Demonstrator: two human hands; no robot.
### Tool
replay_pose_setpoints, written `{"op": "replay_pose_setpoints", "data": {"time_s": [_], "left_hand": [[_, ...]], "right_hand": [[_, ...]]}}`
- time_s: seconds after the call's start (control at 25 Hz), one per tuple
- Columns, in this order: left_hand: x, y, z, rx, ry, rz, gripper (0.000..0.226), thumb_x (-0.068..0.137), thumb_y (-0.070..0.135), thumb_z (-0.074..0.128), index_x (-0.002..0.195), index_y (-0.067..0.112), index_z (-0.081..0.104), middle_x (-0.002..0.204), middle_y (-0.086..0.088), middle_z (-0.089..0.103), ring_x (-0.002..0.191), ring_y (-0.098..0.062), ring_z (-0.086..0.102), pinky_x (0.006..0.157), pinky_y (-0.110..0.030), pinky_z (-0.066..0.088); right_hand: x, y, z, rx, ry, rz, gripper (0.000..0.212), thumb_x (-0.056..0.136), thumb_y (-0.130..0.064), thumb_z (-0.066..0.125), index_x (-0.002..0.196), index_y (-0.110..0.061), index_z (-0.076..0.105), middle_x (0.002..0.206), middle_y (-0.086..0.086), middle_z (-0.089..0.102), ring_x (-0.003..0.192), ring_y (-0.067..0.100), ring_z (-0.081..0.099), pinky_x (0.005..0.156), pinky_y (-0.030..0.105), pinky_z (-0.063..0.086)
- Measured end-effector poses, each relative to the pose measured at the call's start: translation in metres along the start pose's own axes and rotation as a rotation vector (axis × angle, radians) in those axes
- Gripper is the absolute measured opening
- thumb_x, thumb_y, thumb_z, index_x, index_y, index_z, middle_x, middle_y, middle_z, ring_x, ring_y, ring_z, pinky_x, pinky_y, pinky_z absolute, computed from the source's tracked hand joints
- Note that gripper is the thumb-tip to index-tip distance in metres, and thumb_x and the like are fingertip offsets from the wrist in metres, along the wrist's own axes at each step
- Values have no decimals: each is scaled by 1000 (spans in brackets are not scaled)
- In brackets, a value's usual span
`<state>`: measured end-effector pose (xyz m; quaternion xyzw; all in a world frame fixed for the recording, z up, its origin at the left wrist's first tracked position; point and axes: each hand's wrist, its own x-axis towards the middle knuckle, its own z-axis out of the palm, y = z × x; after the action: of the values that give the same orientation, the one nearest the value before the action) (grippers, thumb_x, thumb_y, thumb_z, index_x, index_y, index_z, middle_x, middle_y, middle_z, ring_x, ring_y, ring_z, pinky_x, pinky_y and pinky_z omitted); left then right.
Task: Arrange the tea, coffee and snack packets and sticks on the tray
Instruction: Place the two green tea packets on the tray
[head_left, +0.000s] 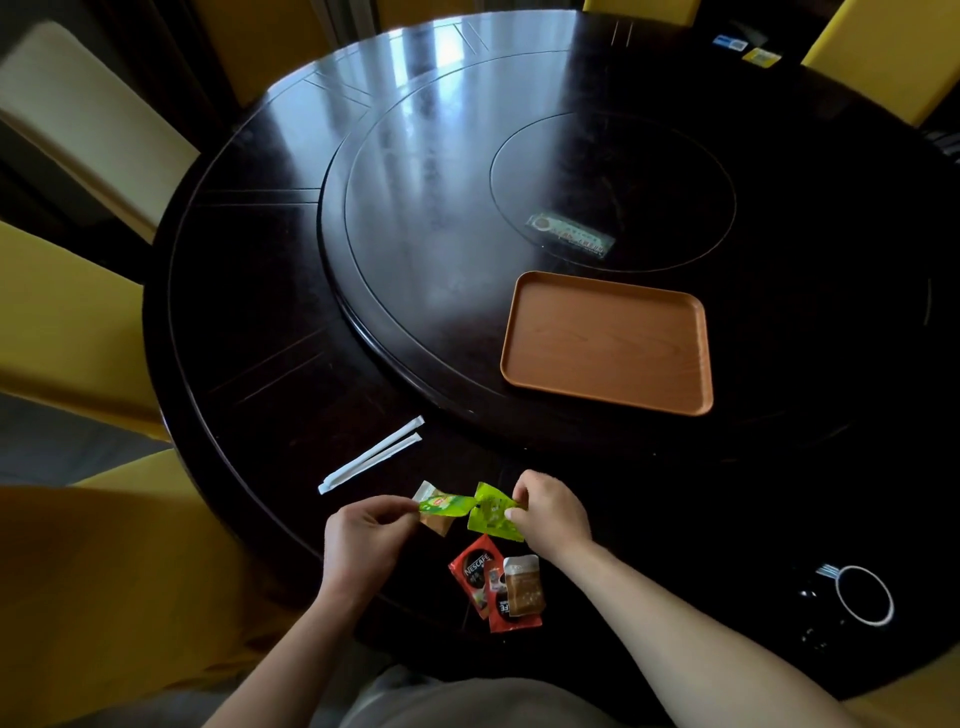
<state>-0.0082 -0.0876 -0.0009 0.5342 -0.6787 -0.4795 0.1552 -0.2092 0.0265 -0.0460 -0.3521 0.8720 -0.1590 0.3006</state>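
Observation:
My left hand pinches one green tea packet by its left end. My right hand pinches a second green tea packet by its right edge. Both packets hang just above the dark round table. A brown packet lies under the left green one. Two red coffee packets and a tan packet lie near the front edge. Two white wrapped sticks lie side by side to the left. The orange-brown tray sits bare on the turntable's near edge.
A raised dark turntable fills the table's middle, with a green label on it. A white ring-shaped object sits at the table's right front. Yellow chairs stand around the table.

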Motion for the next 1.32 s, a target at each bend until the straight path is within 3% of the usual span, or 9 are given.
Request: {"op": "replay_pose_setpoints", "data": {"time_s": [0.08,0.2,0.32,0.44,0.56,0.8,0.88,1.16,1.32], "left_hand": [[-1,1,2,-70,11,-24,14,80,8,78,78,21,82,70,3,78,66,-19,75,65,-44,63],[1,6,9,-156,20,-3,11,81,8,77,78,19,81,73,2,78,70,-18,76,68,-42,63],[6,16,20,-273,-21,-46,3,79,11,82,80,14,81,77,-3,79,73,-20,76,69,-38,62],[13,26,27,-481,-64,-153,8,79,3,80,87,4,78,83,-15,78,79,-33,76,72,-40,62],[26,42,29,-620,-92,-195,16,81,-5,74,96,-2,71,91,-22,75,80,-36,75,69,-40,64],[64,90,54,-622,-151,-179,18,83,-6,72,101,-2,71,91,-22,75,79,-32,76,64,-36,65],[85,112,70,-572,-167,-144,14,84,-5,71,98,-2,72,88,-21,76,74,-27,76,62,-33,64],[162,173,134,-369,-166,-27,10,86,-4,70,94,1,74,82,-16,75,65,-16,75,57,-25,61],[199,179,162,-337,-155,-73,9,85,-4,71,92,1,74,85,-19,75,73,-25,76,69,-40,64]], "right_hand": [[-9,5,-3,184,50,45,18,76,-21,74,78,-23,56,78,-7,61,73,13,59,59,25,46],[-20,10,-15,335,155,24,14,74,-18,79,79,-22,66,76,-7,66,72,8,61,59,19,42],[-30,9,-28,337,278,-80,12,75,-18,82,80,-21,72,79,-9,67,75,2,61,66,14,45],[-34,10,-44,329,398,-172,15,78,-16,81,92,-19,78,83,-12,67,77,-4,60,70,5,43],[-29,16,-66,343,485,-194,14,81,-12,78,95,-16,78,85,-8,69,80,2,64,74,10,47],[-5,40,-114,313,646,-119,12,80,-8,78,92,-13,78,83,-8,66,78,7,62,73,1,39],[11,47,-130,278,672,-118,13,80,-8,78,92,-11,78,84,-7,66,79,11,63,73,4,40],[90,58,-180,136,699,-158,13,79,-10,77,92,-13,78,86,2,67,83,23,64,73,35,54],[130,63,-181,51,757,-163,11,78,-6,77,88,-10,76,84,5,62,80,27,60,65,36,52]]}}
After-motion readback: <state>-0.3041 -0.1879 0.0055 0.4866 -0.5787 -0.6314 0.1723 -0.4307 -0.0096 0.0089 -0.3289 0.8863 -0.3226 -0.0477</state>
